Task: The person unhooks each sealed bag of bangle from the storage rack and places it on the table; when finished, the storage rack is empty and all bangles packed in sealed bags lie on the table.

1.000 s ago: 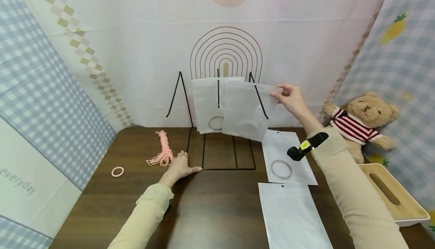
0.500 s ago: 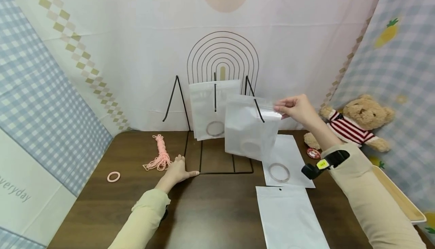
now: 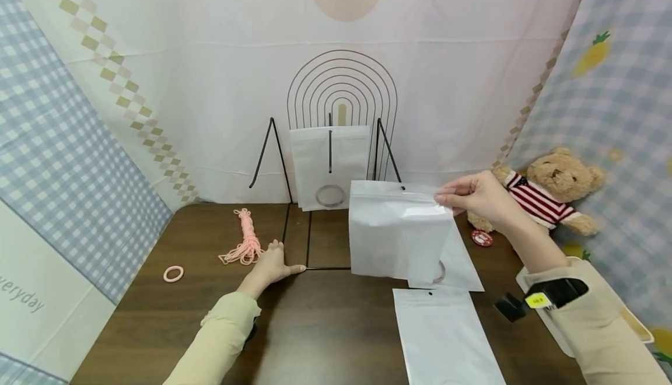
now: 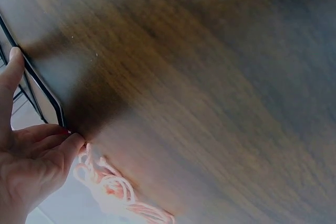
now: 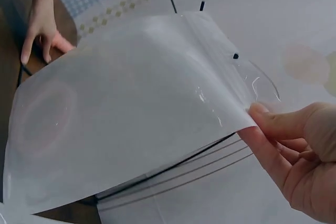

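Note:
My right hand (image 3: 480,198) pinches the upper right corner of a white zip bag (image 5: 121,93) with a ring faintly visible inside. In the head view, that bag (image 3: 394,233) hangs in front of the black wire rack's right prong (image 3: 389,151). The prong's tip shows at the bag's top edge; I cannot tell whether it is in the hole. My left hand (image 3: 270,265) presses on the front left corner of the rack's base (image 3: 331,268), thumb on the front bar. Another white bag (image 3: 328,163) hangs on the middle prong; the left prong (image 3: 261,154) holds nothing.
Two more white bags, one farther (image 3: 462,259) and one nearer (image 3: 446,335), lie on the table at right. Pink cord (image 3: 247,239) and a pink ring (image 3: 173,274) lie at left. A teddy bear (image 3: 546,192) and a tray (image 3: 637,321) stand at right.
My right hand has drawn the bag along the right prong, toward me and downward, to the prong's tip. My left hand has stayed on the rack's corner.

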The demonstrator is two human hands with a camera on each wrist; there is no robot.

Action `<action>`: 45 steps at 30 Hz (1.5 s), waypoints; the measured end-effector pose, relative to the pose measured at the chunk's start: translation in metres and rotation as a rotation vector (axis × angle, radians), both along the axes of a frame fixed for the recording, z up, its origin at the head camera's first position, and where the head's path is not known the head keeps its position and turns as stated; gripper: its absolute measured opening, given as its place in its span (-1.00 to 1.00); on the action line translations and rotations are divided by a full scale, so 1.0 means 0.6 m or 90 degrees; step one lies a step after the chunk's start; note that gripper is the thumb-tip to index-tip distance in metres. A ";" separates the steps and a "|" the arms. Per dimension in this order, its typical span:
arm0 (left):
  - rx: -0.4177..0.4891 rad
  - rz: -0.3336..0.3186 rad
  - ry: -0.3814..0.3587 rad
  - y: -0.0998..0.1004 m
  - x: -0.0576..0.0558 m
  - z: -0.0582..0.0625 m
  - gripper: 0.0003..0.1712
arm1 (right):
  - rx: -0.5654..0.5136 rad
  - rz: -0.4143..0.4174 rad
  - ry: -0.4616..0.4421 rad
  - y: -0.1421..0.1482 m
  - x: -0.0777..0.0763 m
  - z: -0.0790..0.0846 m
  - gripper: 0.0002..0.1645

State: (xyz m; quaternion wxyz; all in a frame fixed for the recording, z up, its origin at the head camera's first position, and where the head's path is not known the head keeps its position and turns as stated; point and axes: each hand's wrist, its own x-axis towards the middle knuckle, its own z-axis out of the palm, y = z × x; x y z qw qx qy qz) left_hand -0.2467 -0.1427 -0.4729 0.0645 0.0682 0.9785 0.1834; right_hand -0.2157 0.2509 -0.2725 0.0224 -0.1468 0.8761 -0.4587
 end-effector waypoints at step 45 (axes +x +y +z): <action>0.002 0.010 -0.012 0.000 -0.002 -0.002 0.10 | 0.190 0.143 -0.087 -0.144 -0.021 -0.317 -0.89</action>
